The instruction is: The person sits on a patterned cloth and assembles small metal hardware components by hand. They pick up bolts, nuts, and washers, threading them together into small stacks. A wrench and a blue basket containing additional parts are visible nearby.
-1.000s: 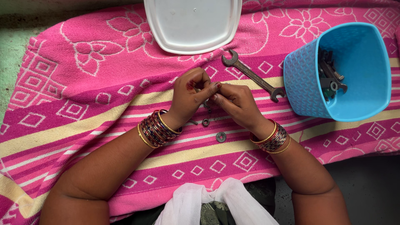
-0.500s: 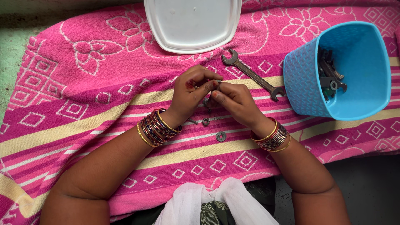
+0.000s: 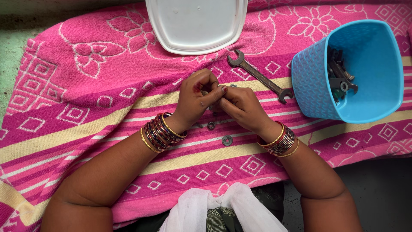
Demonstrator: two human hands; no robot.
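Note:
My left hand and my right hand meet fingertip to fingertip above a pink patterned towel. Between the fingers they pinch a small metal fastener, mostly hidden; I cannot tell its exact kind. Just below the hands lie a small nut and a flat washer on the towel. Both wrists carry stacks of bangles.
An open-ended spanner lies diagonally just beyond my right hand. A blue plastic tub with several metal tools stands at the right. A white square lid rests at the top. The towel's front edge hangs near my lap.
The fingers of both hands have shifted slightly around the small part, closing back together. Hands stay in the same spot; nothing on the towel moved.

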